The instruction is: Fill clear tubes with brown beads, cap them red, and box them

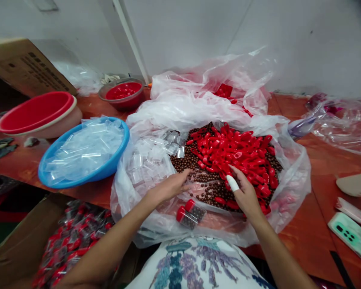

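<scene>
My left hand (176,184) hovers over the left side of a spread of small brown beads (180,162), thumb and fingers apart, nothing visible in it. At the near edge of a heap of red plastic pieces (234,148), my right hand (244,192) has its fingers apart, and one digit wears a white cover. Its fingertips reach the red pieces; whether they touch one is unclear. Two clear containers with red caps and brown beads inside (192,214) lie just in front of me. Left of the beads is a pile of clear empty containers (149,158). Everything here rests on a clear plastic sheet (297,168).
A blue basin (124,148) with clear plastic sleeves stands at left. Behind are a red basin (37,110) and a bowl with red pieces (138,98). A carton (6,249) below left holds many capped containers. A phone (350,237) lies at right.
</scene>
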The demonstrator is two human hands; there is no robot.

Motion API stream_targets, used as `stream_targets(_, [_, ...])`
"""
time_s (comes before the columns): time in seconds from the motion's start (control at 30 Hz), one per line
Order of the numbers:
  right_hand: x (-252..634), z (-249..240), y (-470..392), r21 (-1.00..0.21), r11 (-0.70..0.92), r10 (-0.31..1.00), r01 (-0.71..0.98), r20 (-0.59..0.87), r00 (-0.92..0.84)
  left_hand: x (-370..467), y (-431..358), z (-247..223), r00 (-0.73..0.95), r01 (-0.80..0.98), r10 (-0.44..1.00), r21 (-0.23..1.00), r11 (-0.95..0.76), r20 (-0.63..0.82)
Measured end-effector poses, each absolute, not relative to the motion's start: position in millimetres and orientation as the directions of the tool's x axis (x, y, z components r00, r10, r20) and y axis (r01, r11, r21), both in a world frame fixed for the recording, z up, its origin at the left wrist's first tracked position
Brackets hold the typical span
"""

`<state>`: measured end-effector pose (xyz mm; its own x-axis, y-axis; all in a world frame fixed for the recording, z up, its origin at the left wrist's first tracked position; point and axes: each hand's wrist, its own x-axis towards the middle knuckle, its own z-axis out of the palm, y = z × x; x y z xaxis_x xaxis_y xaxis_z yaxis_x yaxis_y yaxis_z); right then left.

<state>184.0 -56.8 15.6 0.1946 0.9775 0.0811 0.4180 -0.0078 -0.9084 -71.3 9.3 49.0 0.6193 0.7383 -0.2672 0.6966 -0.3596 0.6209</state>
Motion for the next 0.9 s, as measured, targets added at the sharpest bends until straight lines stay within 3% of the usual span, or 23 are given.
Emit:
stream_targets(0.1, [195,19,-81,-0.939,-0.122,0.967,0.323,-0.04,0.25,-60,23,42,0.657,0.718,0.669,0.556,-0.418,-0.346])
stream_targets(0.2, [197,24,-98,-0.942,-0.163,0.963,0.294,-0.088,0.255,-41,32,33,0.717,0.675,0.596,0.577,-0.46,-0.363])
stream_targets(0.5, [196,23,-108,-0.975,-0.202,0.935,0.093,-0.164,0.313,1,10,7,0.57,0.628,0.698,0.778,-0.031,-0.432])
stream_targets(0.67, [198,19,-109,-0.979,-0.172,0.933,0.107,-0.127,0.336,17,11,1,0.557,0.583,0.758,0.81,-0.067,-0.338])
stream_targets(0.9, [196,19,-109,-0.972,-0.211,0.886,0.099,-0.147,0.44,32,7,-5,0.54,0.566,0.763,0.824,-0.017,-0.355])
